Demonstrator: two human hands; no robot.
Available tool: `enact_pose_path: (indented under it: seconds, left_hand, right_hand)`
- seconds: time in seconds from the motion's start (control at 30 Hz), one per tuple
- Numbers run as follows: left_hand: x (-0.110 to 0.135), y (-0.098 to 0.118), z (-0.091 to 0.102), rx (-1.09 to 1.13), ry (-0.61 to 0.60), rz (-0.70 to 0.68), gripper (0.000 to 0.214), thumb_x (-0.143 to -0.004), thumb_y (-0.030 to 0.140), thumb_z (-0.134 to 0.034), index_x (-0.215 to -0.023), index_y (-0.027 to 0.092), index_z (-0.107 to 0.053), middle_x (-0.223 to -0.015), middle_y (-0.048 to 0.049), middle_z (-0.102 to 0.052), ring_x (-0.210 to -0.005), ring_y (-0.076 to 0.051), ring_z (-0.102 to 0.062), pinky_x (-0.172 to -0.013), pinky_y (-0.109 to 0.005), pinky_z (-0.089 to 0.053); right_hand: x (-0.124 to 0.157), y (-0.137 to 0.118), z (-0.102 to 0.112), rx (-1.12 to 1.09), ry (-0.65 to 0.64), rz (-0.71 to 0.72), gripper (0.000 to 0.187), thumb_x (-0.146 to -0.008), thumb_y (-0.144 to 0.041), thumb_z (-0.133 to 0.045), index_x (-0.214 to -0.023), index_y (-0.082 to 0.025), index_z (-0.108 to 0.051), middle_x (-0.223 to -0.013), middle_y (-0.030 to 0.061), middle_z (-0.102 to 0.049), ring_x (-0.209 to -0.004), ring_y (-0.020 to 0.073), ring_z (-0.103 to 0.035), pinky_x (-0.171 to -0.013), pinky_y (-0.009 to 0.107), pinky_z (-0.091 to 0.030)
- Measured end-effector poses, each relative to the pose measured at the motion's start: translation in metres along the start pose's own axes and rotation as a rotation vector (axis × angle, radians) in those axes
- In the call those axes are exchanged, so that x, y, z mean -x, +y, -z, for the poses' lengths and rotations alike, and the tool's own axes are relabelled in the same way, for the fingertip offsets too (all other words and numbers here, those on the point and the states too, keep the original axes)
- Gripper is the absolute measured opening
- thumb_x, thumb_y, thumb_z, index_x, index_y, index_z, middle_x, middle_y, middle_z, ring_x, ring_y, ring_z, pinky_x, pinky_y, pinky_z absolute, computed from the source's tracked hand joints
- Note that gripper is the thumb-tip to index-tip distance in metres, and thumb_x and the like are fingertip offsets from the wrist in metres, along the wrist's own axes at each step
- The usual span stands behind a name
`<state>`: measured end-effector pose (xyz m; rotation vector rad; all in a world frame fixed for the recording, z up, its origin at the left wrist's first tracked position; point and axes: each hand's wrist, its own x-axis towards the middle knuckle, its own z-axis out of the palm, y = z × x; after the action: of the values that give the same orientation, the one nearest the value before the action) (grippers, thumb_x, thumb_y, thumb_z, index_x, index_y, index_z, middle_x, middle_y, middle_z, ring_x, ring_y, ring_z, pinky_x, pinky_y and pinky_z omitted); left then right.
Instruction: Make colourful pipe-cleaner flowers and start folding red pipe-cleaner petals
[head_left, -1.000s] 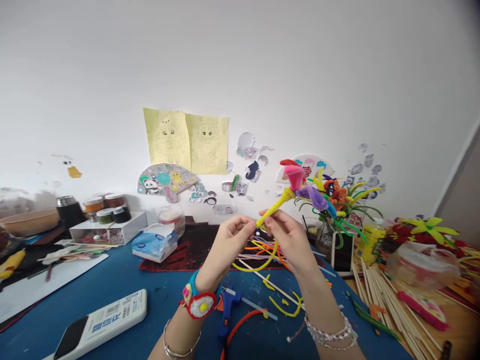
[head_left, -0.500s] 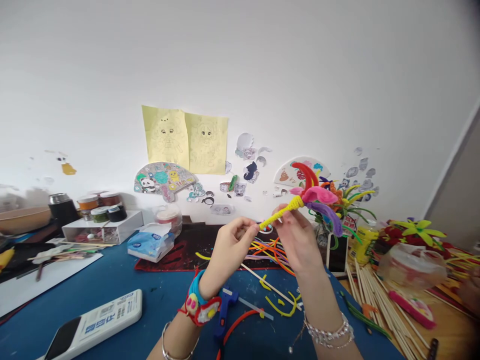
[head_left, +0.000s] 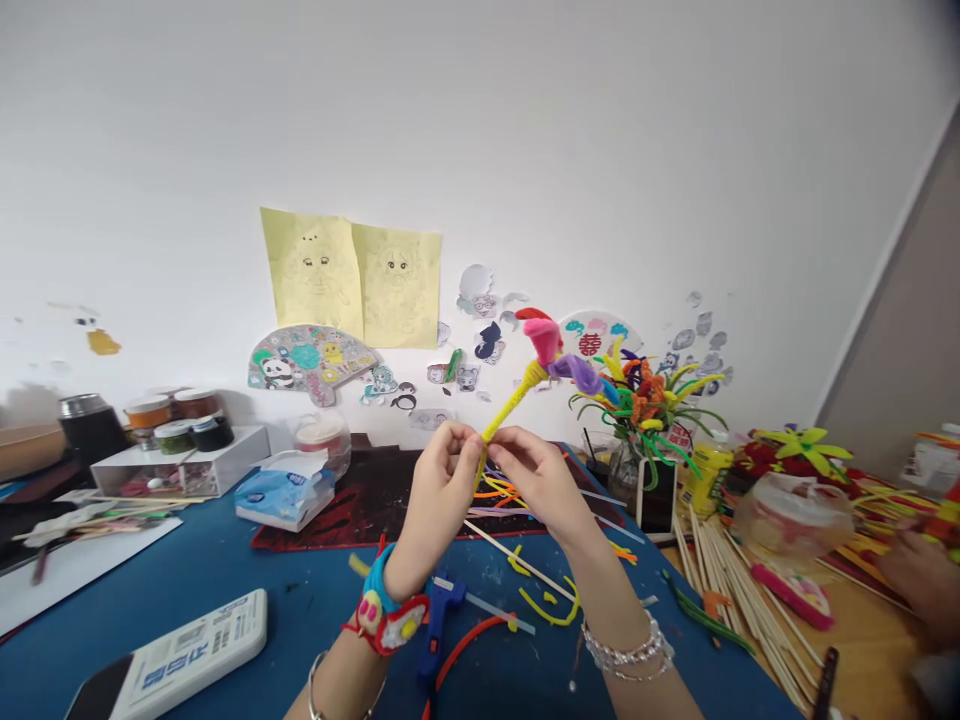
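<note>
I hold a pipe-cleaner flower (head_left: pixel 551 350) with pink, red and purple petals on a stem wound in yellow pipe cleaner (head_left: pixel 510 405). My left hand (head_left: pixel 439 490) pinches the lower end of the stem, fingers closed. My right hand (head_left: pixel 536 480) pinches the stem just beside it, also closed. The flower tilts up to the right above the blue table (head_left: pixel 247 600). A felt wristband (head_left: pixel 386 620) sits on my left wrist and a bead bracelet (head_left: pixel 626 655) on my right.
Loose pipe cleaners (head_left: pixel 525 500), a blue glue gun (head_left: pixel 439 620), a remote control (head_left: pixel 176 660), a tissue pack (head_left: pixel 281 490), paint jars (head_left: pixel 176 420), a vase of pipe-cleaner flowers (head_left: pixel 637 400), a phone (head_left: pixel 652 505) and wooden sticks (head_left: pixel 739 590) lie around. Another person's hand (head_left: pixel 919 575) is at the right edge.
The flower has turned in my fingers and its stem stands steeper. Both hands shifted slightly left and closer together. The loose yellow loop below is gone.
</note>
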<state>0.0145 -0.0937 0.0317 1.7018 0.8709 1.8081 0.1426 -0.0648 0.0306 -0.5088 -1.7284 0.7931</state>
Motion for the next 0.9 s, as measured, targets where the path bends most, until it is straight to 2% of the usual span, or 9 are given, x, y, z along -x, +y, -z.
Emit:
enact_pose_path:
  seconds: [0.13, 0.23, 0.4, 0.47, 0.57, 0.63, 0.73, 0.9]
  left_hand:
    - [0.001, 0.002, -0.001, 0.013, -0.010, -0.001, 0.016, -0.089, 0.032, -0.048, -0.082, 0.018, -0.049, -0.069, 0.0028, -0.045, -0.060, -0.009, -0.040, -0.054, -0.019, -0.033]
    - [0.001, 0.001, -0.003, 0.059, -0.056, 0.015, 0.016, -0.089, 0.033, -0.048, -0.083, 0.018, -0.049, -0.072, 0.0023, -0.046, -0.062, -0.008, -0.041, -0.055, -0.019, -0.034]
    - [0.001, 0.002, -0.002, 0.090, -0.093, 0.085, 0.017, -0.086, 0.034, -0.052, -0.082, 0.018, -0.050, -0.067, 0.0039, -0.043, -0.050, -0.005, -0.032, -0.045, -0.018, -0.024]
    - [0.001, 0.004, 0.000, 0.160, -0.174, 0.177, 0.018, -0.086, 0.036, -0.054, -0.082, 0.018, -0.050, -0.063, 0.0053, -0.038, -0.046, -0.004, -0.025, -0.042, -0.018, -0.018]
    - [0.000, 0.005, 0.003, 0.297, -0.378, 0.324, 0.020, -0.085, 0.036, -0.055, -0.079, 0.018, -0.048, -0.061, 0.0061, -0.035, -0.044, -0.003, -0.021, -0.041, -0.018, -0.015]
    - [-0.001, 0.005, 0.002, 0.398, -0.441, 0.376, 0.020, -0.086, 0.034, -0.055, -0.078, 0.018, -0.047, -0.060, 0.0066, -0.033, -0.043, -0.002, -0.018, -0.041, -0.018, -0.013]
    - [-0.002, 0.003, 0.001, 0.551, -0.455, 0.421, 0.020, -0.087, 0.032, -0.052, -0.076, 0.017, -0.045, -0.061, 0.0068, -0.030, -0.043, -0.002, -0.014, -0.040, -0.018, -0.012]
    - [-0.003, 0.001, 0.001, 0.678, -0.409, 0.466, 0.016, -0.084, 0.024, -0.058, -0.078, 0.016, -0.045, -0.063, 0.0071, -0.025, -0.045, -0.003, -0.012, -0.040, -0.017, -0.012]
  right_hand:
    - [0.002, -0.002, 0.004, 0.135, -0.059, 0.008, 0.013, -0.086, -0.028, -0.054, -0.093, -0.019, -0.061, -0.088, 0.0023, -0.064, -0.083, 0.0156, -0.057, -0.078, 0.029, -0.045]
    - [0.004, -0.006, 0.003, 0.314, -0.076, 0.035, 0.012, -0.089, -0.024, -0.050, -0.092, -0.018, -0.060, -0.088, 0.0029, -0.062, -0.085, 0.0163, -0.056, -0.078, 0.030, -0.043]
    - [0.007, -0.012, 0.010, 0.502, -0.071, 0.111, 0.011, -0.089, -0.017, -0.049, -0.089, -0.019, -0.059, -0.090, 0.0034, -0.062, -0.091, 0.0175, -0.054, -0.082, 0.031, -0.041]
    - [0.007, -0.014, 0.016, 0.501, -0.053, 0.133, 0.012, -0.089, -0.017, -0.048, -0.091, -0.020, -0.059, -0.093, 0.0035, -0.063, -0.094, 0.0171, -0.055, -0.083, 0.030, -0.042]
    - [0.008, -0.017, 0.024, 0.498, -0.021, 0.145, 0.014, -0.090, -0.019, -0.047, -0.094, -0.021, -0.060, -0.094, 0.0028, -0.063, -0.091, 0.0161, -0.057, -0.081, 0.029, -0.043]
    - [0.009, -0.019, 0.028, 0.525, -0.027, 0.162, 0.014, -0.090, -0.019, -0.048, -0.094, -0.022, -0.060, -0.094, 0.0018, -0.064, -0.092, 0.0160, -0.057, -0.083, 0.030, -0.041]
    - [0.008, -0.020, 0.031, 0.542, -0.048, 0.186, 0.013, -0.090, -0.019, -0.049, -0.094, -0.023, -0.061, -0.094, 0.0010, -0.065, -0.094, 0.0157, -0.057, -0.086, 0.030, -0.040]
    - [0.006, -0.016, 0.033, 0.535, -0.060, 0.173, 0.014, -0.090, -0.021, -0.048, -0.095, -0.021, -0.061, -0.092, 0.0021, -0.066, -0.089, 0.0153, -0.059, -0.081, 0.029, -0.042]
